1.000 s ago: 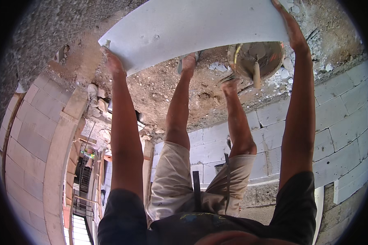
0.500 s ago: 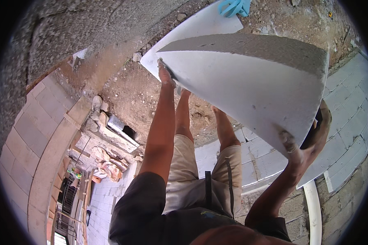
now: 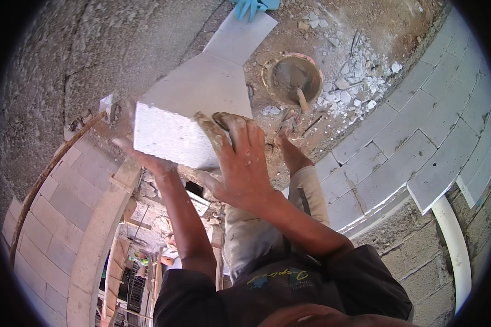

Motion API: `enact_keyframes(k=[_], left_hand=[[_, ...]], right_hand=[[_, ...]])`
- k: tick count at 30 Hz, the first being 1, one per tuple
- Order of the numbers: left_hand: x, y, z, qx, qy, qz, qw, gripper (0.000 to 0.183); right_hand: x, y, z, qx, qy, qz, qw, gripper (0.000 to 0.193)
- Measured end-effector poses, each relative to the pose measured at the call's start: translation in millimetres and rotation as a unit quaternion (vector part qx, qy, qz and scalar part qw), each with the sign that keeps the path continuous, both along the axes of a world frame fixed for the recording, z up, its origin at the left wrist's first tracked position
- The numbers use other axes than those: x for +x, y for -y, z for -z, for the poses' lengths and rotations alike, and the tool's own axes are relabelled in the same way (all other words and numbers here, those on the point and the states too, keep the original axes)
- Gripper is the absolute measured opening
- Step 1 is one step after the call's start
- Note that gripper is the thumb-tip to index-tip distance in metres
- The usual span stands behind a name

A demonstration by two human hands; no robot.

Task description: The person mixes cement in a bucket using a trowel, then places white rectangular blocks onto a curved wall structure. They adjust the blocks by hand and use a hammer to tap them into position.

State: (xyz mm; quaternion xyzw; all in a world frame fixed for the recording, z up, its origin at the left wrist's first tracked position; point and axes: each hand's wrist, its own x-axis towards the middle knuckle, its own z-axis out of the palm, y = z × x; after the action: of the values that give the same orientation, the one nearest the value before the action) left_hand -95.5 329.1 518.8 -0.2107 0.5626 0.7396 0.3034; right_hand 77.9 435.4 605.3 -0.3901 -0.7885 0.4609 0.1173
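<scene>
A large pale block point(image 3: 172, 136), which looks like lightweight concrete, is tilted between my hands, with a bright white face toward me and a greyer face running away. My left hand point(image 3: 150, 161) supports its lower left edge, with the fingers stretched along and partly under it. My right hand point(image 3: 243, 161) grips the near right edge, its fingers bent over the side and coated with dried mortar. Past the block lies a flat pale slab point(image 3: 240, 35), and light blue gloves point(image 3: 251, 8) rest at its far end.
A round bucket point(image 3: 315, 71) of grey mortar, with a tool handle point(image 3: 302, 101) sticking out, stands on the dirt beyond my foot. White rubble point(image 3: 346, 95) is scattered beside it. Pale block walls point(image 3: 403, 147) curve along the right, above a white pipe point(image 3: 453, 250). A rough grey wall point(image 3: 109, 60) rises left.
The block has swung from the right over to the left and turned, showing its white face. My right hand has crossed leftward with it. The mortar bucket has come into sight.
</scene>
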Motion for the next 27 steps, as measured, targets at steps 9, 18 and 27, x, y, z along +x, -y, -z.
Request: enact_keyframes(k=[9, 18, 27], left_hand=[[37, -9, 12, -0.274, -0.4, 0.133, 0.865, 0.1], [46, 6, 20, -0.306, -0.437, 0.173, 0.828, 0.097], [43, 8, 6, -0.335, -0.429, 0.19, 0.817, 0.095]], right_hand=[[223, -89, 322, -0.135, 0.304, 0.203, 0.921, 0.035], [240, -68, 525, -0.023, 0.424, -0.033, 0.905, 0.052], [321, -113, 545, 0.214, 0.33, -0.096, 0.914, 0.035]])
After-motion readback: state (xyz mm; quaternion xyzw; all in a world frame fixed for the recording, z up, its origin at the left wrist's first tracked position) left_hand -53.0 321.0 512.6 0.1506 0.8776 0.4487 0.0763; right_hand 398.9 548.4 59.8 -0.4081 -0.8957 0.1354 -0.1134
